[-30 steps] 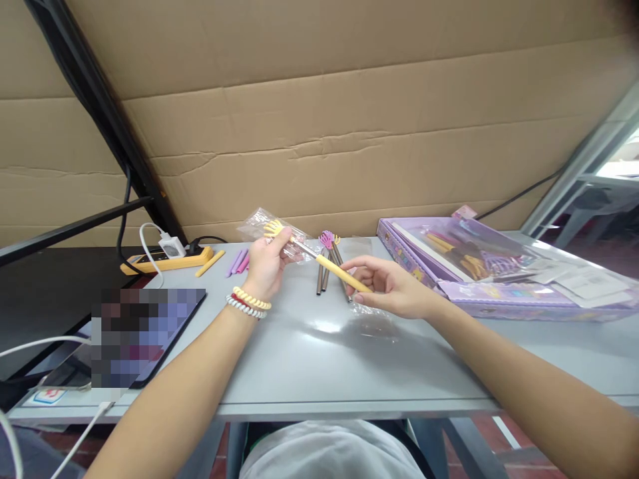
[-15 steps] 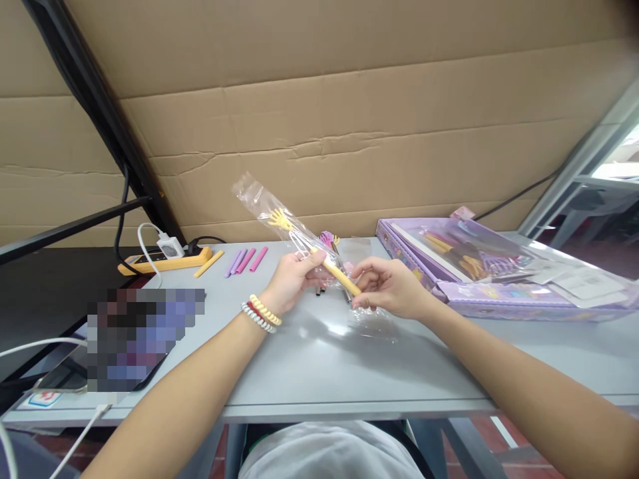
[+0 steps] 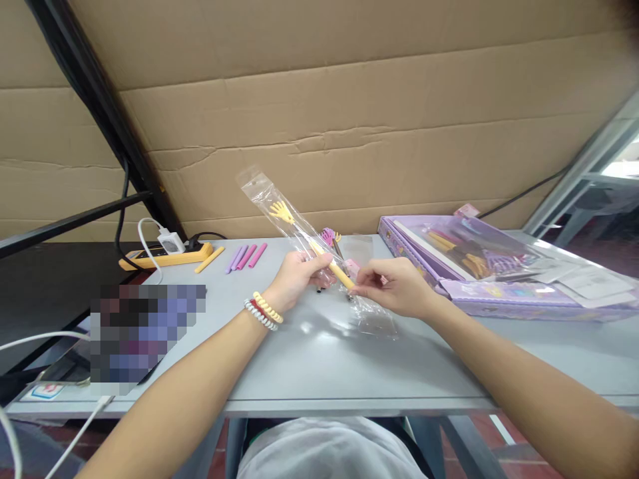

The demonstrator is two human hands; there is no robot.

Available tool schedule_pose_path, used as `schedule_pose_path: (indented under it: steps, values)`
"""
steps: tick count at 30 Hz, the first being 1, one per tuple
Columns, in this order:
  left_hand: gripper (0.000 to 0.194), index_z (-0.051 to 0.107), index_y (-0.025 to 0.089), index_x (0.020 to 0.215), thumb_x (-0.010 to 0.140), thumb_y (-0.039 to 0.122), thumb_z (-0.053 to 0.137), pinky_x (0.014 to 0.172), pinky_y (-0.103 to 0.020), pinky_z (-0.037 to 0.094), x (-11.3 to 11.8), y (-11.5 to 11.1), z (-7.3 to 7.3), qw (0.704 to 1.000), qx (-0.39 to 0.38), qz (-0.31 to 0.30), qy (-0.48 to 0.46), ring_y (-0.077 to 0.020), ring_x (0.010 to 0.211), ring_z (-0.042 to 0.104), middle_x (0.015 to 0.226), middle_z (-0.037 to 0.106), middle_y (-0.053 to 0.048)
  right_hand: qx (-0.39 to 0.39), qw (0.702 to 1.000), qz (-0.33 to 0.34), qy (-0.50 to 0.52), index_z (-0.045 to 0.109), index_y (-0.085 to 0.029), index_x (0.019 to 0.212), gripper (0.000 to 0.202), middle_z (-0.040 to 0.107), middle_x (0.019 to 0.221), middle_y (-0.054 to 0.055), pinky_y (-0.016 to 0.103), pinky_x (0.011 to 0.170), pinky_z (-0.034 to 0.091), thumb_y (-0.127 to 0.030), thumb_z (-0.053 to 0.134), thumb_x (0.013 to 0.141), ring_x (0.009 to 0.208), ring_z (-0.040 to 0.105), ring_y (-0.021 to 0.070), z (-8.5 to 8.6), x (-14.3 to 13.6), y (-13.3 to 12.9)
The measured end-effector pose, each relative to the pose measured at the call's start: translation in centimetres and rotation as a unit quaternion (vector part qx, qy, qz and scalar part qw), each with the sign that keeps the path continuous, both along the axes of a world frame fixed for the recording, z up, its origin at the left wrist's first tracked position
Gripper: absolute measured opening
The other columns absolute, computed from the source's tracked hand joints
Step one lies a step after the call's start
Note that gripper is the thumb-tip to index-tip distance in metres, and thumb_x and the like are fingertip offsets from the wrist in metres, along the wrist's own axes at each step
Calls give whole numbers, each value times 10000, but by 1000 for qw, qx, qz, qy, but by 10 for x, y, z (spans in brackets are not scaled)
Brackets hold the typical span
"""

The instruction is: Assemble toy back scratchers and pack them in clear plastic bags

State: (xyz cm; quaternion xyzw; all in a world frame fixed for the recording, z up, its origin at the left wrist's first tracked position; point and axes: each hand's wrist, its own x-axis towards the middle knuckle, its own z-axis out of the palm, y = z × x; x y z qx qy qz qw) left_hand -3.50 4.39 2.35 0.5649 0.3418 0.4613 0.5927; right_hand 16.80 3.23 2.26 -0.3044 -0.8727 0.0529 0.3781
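The left hand [image 3: 294, 279] is closed around the handle of the yellow stick [image 3: 342, 274], thumb on top. The right hand [image 3: 394, 286] has its thumb and fingertips pinched at the lower handle end, with the other fingers curled. The stick is held tilted above the desk [image 3: 319, 366], its head pointing up and toward the left; the head is a small open palm with spread fingers. A clear plastic sleeve [image 3: 257, 186] encloses the head and extends beyond it. Behind the hands lie further sticks with pink [image 3: 328, 235] and yellow heads, partly hidden. Flat clear film [image 3: 377, 322] lies below the right hand. To the left are two purple tubes [image 3: 236, 258], two pink tubes [image 3: 258, 255] and one yellow tube [image 3: 209, 259], beside an orange power strip [image 3: 170, 261] fitted with a white plug [image 3: 171, 241]. To the right, a purple box [image 3: 504, 303] contains bagged sticks. Brown cardboard [image 3: 319, 133] backs the gray desk. The smooth desk surface extends from beneath the hands to the straight front edge; the box bounds the right side, and a pixelated device [image 3: 144, 332] bounds the left.
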Motion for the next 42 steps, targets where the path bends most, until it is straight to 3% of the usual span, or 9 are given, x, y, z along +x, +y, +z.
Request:
schedule_pose_path:
  steps: [6, 10, 18, 23, 31, 42]
  values:
    - [319, 651, 91, 712, 704, 404, 711, 626, -284, 503, 9, -10, 0, 997, -40, -53, 44, -141, 598, 613, 643, 672, -70, 212, 977, 8, 6, 541, -173, 596, 364, 517, 439, -40, 195, 409, 297, -442, 595, 835, 393, 412, 55, -3, -5, 3]
    - [322, 644, 97, 673, 706, 411, 708, 610, -278, 496, 12, -15, 2, 995, -40, -76, 47, -119, 551, 578, 586, 644, -48, 262, 965, 11, 12, 524, -177, 588, 358, 497, 438, -48, 209, 423, 286, -429, 612, 827, 398, 398, 55, -5, -8, 3]
    - [350, 650, 94, 686, 708, 439, 701, 623, -269, 506, 7, -10, 3, 996, -22, -66, 63, -130, 600, 608, 657, 663, -65, 226, 973, 40, -10, 558, -182, 695, 151, 503, 502, -44, 215, 447, 297, -252, 609, 818, 441, 403, 68, -2, -4, 0]
    - [326, 637, 101, 701, 712, 420, 704, 595, -268, 514, 10, -12, 1, 997, -31, -64, 42, -118, 554, 593, 615, 643, -42, 250, 968, 25, -21, 560, -185, 657, 175, 506, 487, -46, 222, 463, 295, -214, 599, 825, 442, 410, 67, -3, -6, 0]
    - [304, 626, 109, 665, 718, 399, 698, 561, -255, 500, 10, -16, 5, 996, -31, -50, 74, -121, 546, 578, 556, 605, -18, 234, 972, -5, -13, 567, -179, 642, 220, 551, 498, -32, 214, 485, 305, -265, 595, 843, 444, 442, 66, -13, -12, 0]
    - [349, 630, 106, 679, 701, 447, 699, 629, -308, 532, 8, -15, 4, 992, -43, -67, 93, -138, 583, 601, 611, 616, -34, 232, 971, -56, 3, 524, -176, 568, 345, 490, 443, -42, 195, 457, 301, -384, 604, 831, 413, 409, 54, -18, -15, 0]
